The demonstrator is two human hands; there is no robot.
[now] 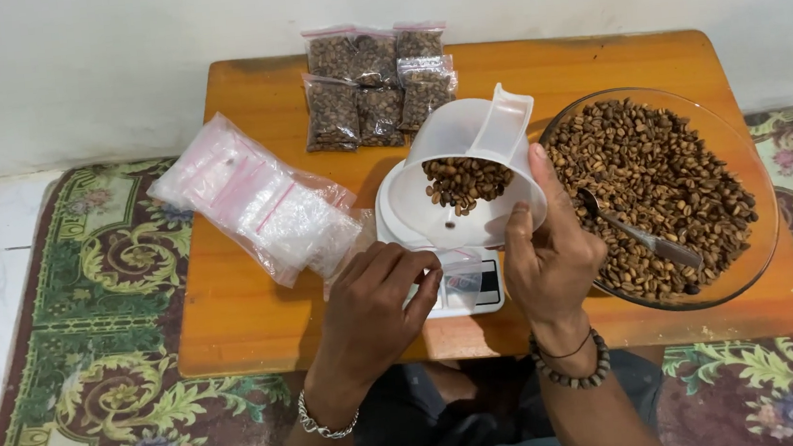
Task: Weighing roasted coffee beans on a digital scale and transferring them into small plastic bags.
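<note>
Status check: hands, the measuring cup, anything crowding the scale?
Right hand tilts white measuring cup of beans. Left hand pinches small clear bag at scale. Glass bowl close right, empty bags left.

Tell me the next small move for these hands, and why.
Probably tip the white jug a little further: the right hand holds it tilted with beans inside, and the left hand holds a small clear bag open just below its rim, above the scale.
</note>
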